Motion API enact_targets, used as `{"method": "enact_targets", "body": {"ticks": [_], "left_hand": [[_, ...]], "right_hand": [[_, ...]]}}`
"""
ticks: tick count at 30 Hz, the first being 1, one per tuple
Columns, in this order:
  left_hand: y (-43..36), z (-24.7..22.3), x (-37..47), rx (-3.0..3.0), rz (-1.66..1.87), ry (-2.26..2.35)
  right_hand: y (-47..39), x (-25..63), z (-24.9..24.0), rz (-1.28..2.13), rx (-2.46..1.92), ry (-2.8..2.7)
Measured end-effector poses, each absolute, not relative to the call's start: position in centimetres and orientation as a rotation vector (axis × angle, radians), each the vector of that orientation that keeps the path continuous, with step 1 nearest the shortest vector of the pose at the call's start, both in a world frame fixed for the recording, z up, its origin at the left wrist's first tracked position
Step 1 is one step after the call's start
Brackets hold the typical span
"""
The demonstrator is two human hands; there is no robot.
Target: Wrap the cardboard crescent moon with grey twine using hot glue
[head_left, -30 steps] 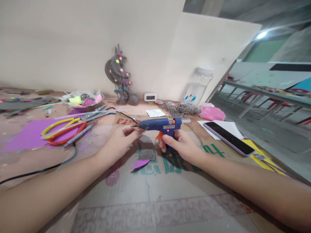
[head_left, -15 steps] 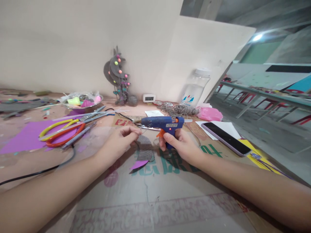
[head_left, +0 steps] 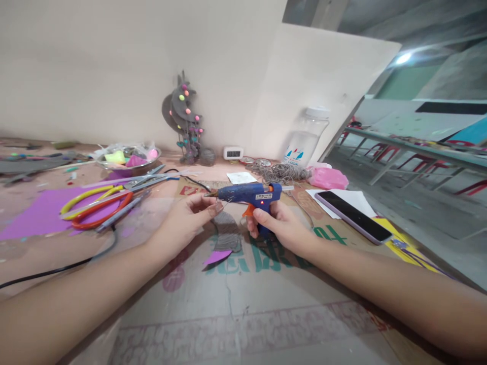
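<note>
My right hand (head_left: 272,220) is wrapped around the handle of a blue hot glue gun (head_left: 247,192), which has an orange trigger, a lit red light and a clear glue stick at its rear. The nozzle points left, just above the fingertips of my left hand (head_left: 192,215). Those fingers are closed in a pinch on the upper end of a curved purple card piece (head_left: 218,257). Grey yarn (head_left: 228,230) is wound round most of it, leaving the lower purple tip bare. The exact pinch point is partly hidden by my fingers.
Yellow-and-orange-handled scissors (head_left: 102,207) lie on purple sheet (head_left: 32,215) at left, near a bowl (head_left: 152,161) of clay. Behind stand a crescent decoration (head_left: 184,109), small digital clock (head_left: 233,152), tangled yarn (head_left: 287,173) and bottle (head_left: 302,139). A phone (head_left: 353,215) lies right. Cardboard (head_left: 182,314) covers the table.
The glue gun has shifted slightly left in my right hand's grip, so its nozzle is now over my left fingertips. My left hand has barely moved and keeps its pinch.
</note>
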State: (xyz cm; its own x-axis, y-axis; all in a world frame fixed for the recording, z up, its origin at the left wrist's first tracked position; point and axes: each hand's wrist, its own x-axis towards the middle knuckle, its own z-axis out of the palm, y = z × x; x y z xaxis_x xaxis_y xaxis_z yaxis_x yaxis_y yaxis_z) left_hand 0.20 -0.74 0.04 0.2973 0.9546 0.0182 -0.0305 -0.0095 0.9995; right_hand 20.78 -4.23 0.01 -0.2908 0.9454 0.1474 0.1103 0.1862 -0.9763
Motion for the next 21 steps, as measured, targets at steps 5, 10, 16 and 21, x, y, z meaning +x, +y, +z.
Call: {"method": "enact_targets", "body": {"ticks": [5,10,16,21], "left_hand": [[-0.79,0.13,0.11,1.375,0.993,0.899],[-0.79,0.11,0.19,1.31,0.983,0.875],[-1.06,0.06,0.54,1.256,0.976,0.852],[-1.23,-0.18,0.59,1.188,1.004,0.885]], "right_hand": [[-3.97,20.97,-0.16,1.238,-1.043,-1.636],[-4.09,20.85,0.02,1.223,-1.056,-1.646],[-4.66,20.48,0.66,1.135,-1.058,-1.642],[-4.58,20.64,0.62,1.147,-0.999,-1.56]]}}
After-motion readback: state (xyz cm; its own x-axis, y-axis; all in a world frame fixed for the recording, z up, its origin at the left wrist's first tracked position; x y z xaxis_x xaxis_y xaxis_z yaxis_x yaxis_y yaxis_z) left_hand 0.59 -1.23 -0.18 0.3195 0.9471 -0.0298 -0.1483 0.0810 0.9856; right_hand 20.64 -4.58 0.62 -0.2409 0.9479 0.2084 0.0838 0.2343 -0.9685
